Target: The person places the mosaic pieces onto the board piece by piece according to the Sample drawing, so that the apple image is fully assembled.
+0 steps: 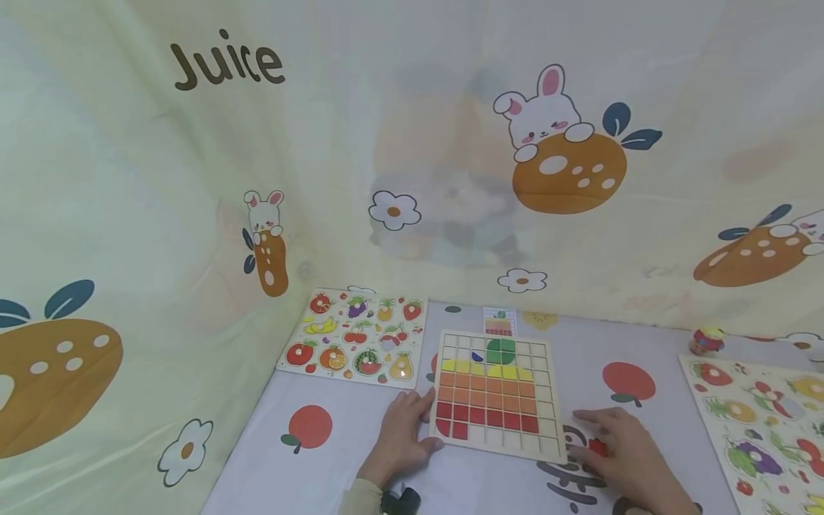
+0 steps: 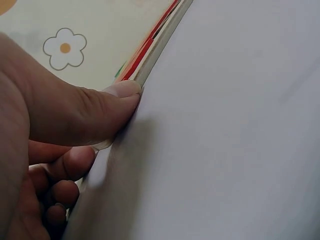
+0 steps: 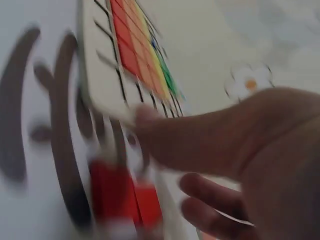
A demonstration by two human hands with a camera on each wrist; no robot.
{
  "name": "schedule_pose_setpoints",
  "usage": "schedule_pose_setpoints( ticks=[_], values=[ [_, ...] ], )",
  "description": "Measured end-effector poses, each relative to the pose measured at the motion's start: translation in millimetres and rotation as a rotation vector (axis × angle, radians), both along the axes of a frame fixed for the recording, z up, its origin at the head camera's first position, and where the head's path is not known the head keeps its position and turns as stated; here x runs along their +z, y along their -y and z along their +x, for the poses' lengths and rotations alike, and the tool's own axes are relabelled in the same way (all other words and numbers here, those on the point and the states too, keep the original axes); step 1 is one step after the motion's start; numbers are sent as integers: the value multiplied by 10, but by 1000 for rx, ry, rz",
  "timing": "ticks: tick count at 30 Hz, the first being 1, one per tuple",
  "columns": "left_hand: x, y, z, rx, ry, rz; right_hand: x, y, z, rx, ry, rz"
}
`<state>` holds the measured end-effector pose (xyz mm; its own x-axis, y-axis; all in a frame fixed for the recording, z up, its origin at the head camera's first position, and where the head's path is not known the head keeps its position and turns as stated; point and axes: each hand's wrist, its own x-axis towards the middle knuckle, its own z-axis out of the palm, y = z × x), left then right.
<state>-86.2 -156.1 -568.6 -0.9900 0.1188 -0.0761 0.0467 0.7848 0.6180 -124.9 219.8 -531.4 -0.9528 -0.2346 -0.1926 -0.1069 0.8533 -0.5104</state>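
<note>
A square cream grid board (image 1: 550, 400) lies in front of me, partly filled with rows of green, yellow, orange and red tiles and a small blue one. My left hand (image 1: 404, 428) holds its near left corner, the thumb along the front edge and the fingers at the left side. In the left wrist view the thumb (image 2: 95, 110) presses the board's rim. Beside the right edge, my right hand (image 1: 614, 445) is spread, thumb and forefinger apart. Loose red tiles (image 3: 125, 195) lie on the cloth below that thumb; part of one shows between the fingers in the head view.
A small picture card (image 1: 499, 322) lies behind the board. One fruit puzzle board (image 1: 355, 347) stands back left, another (image 1: 721, 415) at the far right. A small figurine (image 1: 707, 340) is at the back right. Printed fabric walls (image 1: 450, 272) rise behind and left.
</note>
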Motion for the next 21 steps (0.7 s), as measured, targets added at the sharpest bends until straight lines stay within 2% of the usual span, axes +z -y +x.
schedule_pose_setpoints(
  ticks=[4,7,21],
  values=[
    [-1,-1,-1,0,0,6,-70,-251,39,75,71,-3],
    [0,-2,-5,2,1,10,-119,-298,48,75,106,-13],
    [0,7,-8,4,6,25,-204,-209,19,-62,55,10]
  ],
)
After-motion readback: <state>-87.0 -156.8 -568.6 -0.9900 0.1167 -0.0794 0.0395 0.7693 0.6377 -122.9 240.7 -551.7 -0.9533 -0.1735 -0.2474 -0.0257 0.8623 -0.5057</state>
